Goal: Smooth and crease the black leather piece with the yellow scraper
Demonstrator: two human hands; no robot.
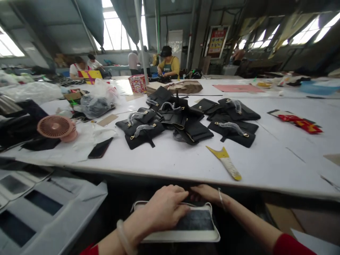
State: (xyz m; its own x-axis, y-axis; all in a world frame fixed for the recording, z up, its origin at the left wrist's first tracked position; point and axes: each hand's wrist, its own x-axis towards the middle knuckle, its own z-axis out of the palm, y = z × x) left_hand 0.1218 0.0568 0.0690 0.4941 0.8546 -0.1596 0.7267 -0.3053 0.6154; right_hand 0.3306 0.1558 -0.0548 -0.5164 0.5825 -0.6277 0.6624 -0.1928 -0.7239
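A white-edged piece with a dark panel [198, 220] lies low in front of me, below the table's front edge. My left hand [168, 205] rests over its left and middle part, fingers bent together at its far edge; what they hold, if anything, is hidden. Beyond the same far edge is my right hand [204, 193], its fingertips curled in shadow near the left fingers. Black bags [145, 132] with plastic-wrapped handles are heaped on the white table [170, 164]. A yellow and white tool [225, 163] lies nearer the edge.
A pink fan [57, 127] and a phone [100, 148] are at the left. Flat pieces with dark panels [44, 202] lie at lower left. Red packets [300, 123] sit at the right. Across the table a person in yellow [174, 66] works.
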